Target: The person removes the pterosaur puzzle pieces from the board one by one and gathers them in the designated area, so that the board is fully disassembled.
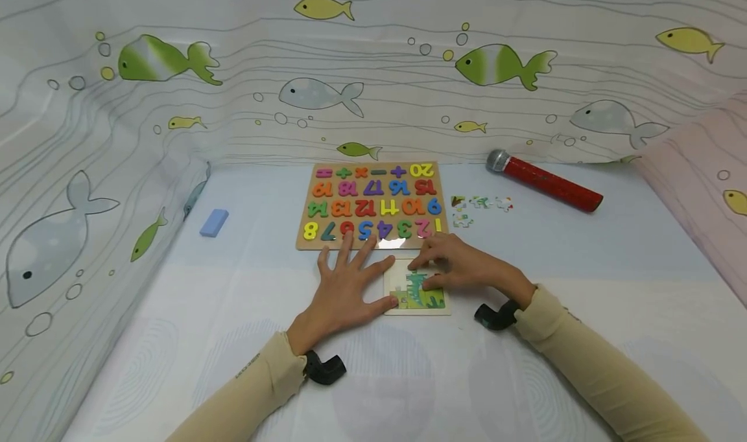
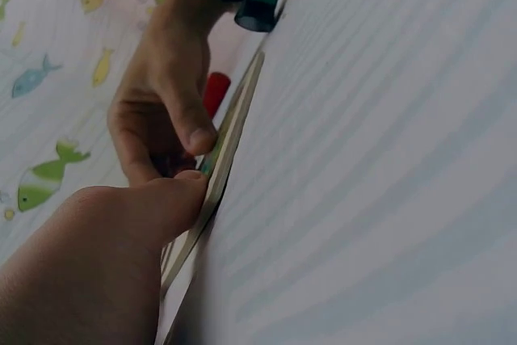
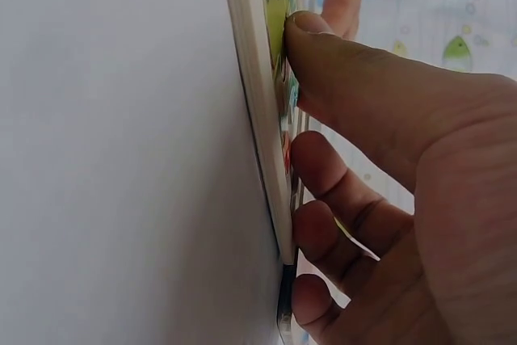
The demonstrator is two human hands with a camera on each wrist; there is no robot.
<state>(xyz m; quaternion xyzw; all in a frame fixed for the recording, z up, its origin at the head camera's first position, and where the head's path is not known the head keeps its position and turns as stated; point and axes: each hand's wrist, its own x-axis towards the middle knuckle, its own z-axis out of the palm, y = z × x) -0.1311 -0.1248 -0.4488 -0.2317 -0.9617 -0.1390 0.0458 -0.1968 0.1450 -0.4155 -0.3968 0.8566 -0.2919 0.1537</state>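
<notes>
A small dinosaur jigsaw puzzle (image 1: pixel 433 302) in a pale wooden frame lies in front of the person, its lower part filled with green pieces. The left hand (image 1: pixel 344 293) is spread beside it; its thumb presses the lower left of the puzzle, and its other fingertips reach toward the number board. From the right, the right hand (image 1: pixel 461 264) reaches over the frame, thumb and index finger at opposite sides of a teal dinosaur puzzle piece (image 1: pixel 415 281). In the right wrist view, the thumb (image 3: pixel 323 50) touches the picture surface while other fingertips rest by the frame's edge.
Just behind the puzzle lies a wooden board (image 1: pixel 300 244) of colourful numbers. Several loose jigsaw pieces (image 1: pixel 481 202) are to its right. A red microphone (image 1: pixel 551 183) lies at the back right, a blue block (image 1: pixel 214 223) at the left. Fish-patterned cloth (image 1: pixel 397 53) surrounds the table.
</notes>
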